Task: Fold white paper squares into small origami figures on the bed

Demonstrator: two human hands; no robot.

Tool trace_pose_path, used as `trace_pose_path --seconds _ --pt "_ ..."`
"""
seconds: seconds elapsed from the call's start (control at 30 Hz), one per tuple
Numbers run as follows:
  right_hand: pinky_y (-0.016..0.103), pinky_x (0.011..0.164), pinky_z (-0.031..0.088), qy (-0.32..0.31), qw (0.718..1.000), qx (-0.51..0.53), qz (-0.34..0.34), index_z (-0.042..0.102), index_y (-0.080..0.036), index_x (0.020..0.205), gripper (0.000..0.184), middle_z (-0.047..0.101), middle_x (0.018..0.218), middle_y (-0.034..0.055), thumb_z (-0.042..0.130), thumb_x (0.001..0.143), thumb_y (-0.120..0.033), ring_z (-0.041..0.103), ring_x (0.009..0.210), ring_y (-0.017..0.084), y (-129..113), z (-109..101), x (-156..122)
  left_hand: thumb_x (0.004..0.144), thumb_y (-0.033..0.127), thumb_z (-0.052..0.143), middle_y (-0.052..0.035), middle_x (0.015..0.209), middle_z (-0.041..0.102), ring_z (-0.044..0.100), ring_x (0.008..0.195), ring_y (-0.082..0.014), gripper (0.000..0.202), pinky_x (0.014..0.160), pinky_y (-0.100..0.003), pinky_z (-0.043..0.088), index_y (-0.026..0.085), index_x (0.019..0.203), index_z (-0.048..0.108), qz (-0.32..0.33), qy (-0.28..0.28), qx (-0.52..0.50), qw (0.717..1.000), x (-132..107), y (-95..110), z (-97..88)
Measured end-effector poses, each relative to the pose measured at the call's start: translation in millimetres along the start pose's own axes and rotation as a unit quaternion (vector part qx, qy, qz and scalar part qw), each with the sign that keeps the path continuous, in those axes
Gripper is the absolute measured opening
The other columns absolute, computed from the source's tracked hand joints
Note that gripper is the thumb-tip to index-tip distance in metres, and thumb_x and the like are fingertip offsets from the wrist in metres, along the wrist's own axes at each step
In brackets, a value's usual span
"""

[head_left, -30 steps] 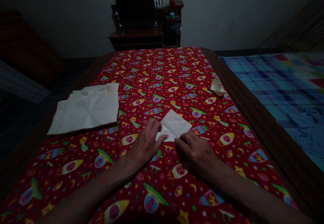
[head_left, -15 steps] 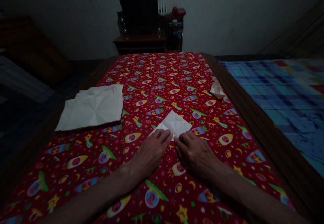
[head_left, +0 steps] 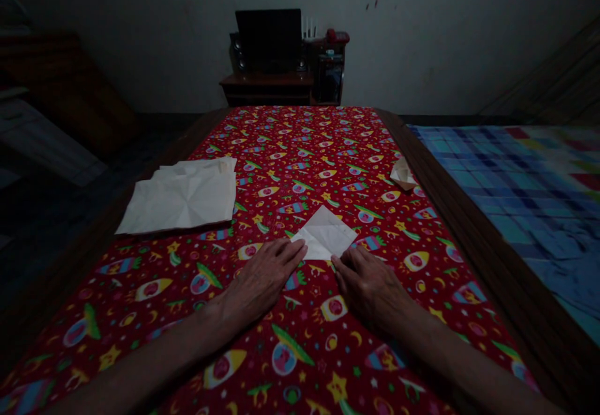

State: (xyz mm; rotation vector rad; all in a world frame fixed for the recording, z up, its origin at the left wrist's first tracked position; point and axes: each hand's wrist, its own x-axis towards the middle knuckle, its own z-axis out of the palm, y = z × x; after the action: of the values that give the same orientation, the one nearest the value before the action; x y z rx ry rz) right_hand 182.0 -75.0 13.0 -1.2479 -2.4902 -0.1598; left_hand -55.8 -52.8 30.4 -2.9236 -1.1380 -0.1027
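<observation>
A small folded piece of white paper lies on the red patterned cloth in front of me, one corner pointing away. My left hand rests at its lower left side, fingers stretched out and fingertips touching the edge. At the lower right edge, my right hand has its fingers curled, thumb and forefinger pinching the paper's border. To the left is a stack of creased white paper sheets. A small folded paper piece, white and brown, sits near the cloth's right edge.
The red cloth covers a long surface with a dark brown border. Beyond its far end stands a desk with a dark monitor and speakers. A blue plaid cloth spreads at the right. The room is dim.
My left hand has slid left along the paper's edge, showing more of the paper. My right hand has shifted slightly right. The whole view has tilted up a little.
</observation>
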Motion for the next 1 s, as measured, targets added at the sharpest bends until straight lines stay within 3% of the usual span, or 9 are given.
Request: trace_pose_path --seconds 0.27,0.43,0.63,0.8,1.0 --pt "0.030 0.060 0.036 -0.006 1.000 -0.011 0.006 0.063 -0.013 0.098 0.021 0.055 0.081 0.0085 0.044 0.090 -0.019 0.045 0.076 0.019 -3.5 -5.7 1.9 0.082 0.001 0.039 -0.0028 0.145 0.035 0.034 0.125 -0.0241 0.060 0.103 -0.040 0.030 0.020 0.139 0.032 0.011 -0.001 0.017 1.000 -15.8 -8.3 0.5" --pt "0.029 0.061 0.036 0.017 1.000 -0.016 0.005 0.063 -0.014 0.095 0.019 0.055 0.079 0.0076 0.046 0.089 -0.019 0.045 0.076 0.018 -3.2 -1.9 1.9 0.081 0.005 0.040 -0.0068 0.148 0.029 0.026 0.133 -0.0259 0.057 0.111 -0.044 0.016 0.013 0.137 0.034 0.031 0.020 0.034 0.999 2.1 8.3 -0.6" --pt "0.028 0.060 0.036 0.021 1.000 -0.012 0.005 0.064 -0.015 0.088 0.016 0.055 0.077 0.0069 0.048 0.087 -0.017 0.046 0.074 0.018 -4.0 -1.9 1.4 0.082 0.007 0.038 -0.0064 0.148 0.029 0.023 0.136 -0.0240 0.056 0.112 -0.042 0.015 0.013 0.138 0.033 0.048 0.005 0.022 0.999 22.7 22.0 1.1" --pt "0.028 0.061 0.037 0.020 1.000 -0.003 0.009 0.064 -0.015 0.092 0.017 0.055 0.077 0.0069 0.047 0.088 -0.018 0.047 0.074 0.018 -1.9 -1.9 1.2 0.080 0.005 0.041 -0.0040 0.145 0.035 0.025 0.136 -0.0240 0.056 0.112 -0.044 0.019 0.017 0.135 0.039 0.030 0.005 0.026 0.999 4.1 9.6 -4.2" --pt "0.027 0.060 0.037 0.026 1.000 0.007 0.016 0.065 -0.016 0.093 0.019 0.056 0.077 0.0064 0.046 0.088 -0.019 0.047 0.071 0.016 -1.5 1.6 -1.1 0.075 -0.002 0.041 -0.0034 0.143 0.040 0.029 0.133 -0.0260 0.059 0.109 -0.046 0.027 0.018 0.131 0.045 0.000 0.049 0.037 0.998 -13.1 -0.6 -0.5"
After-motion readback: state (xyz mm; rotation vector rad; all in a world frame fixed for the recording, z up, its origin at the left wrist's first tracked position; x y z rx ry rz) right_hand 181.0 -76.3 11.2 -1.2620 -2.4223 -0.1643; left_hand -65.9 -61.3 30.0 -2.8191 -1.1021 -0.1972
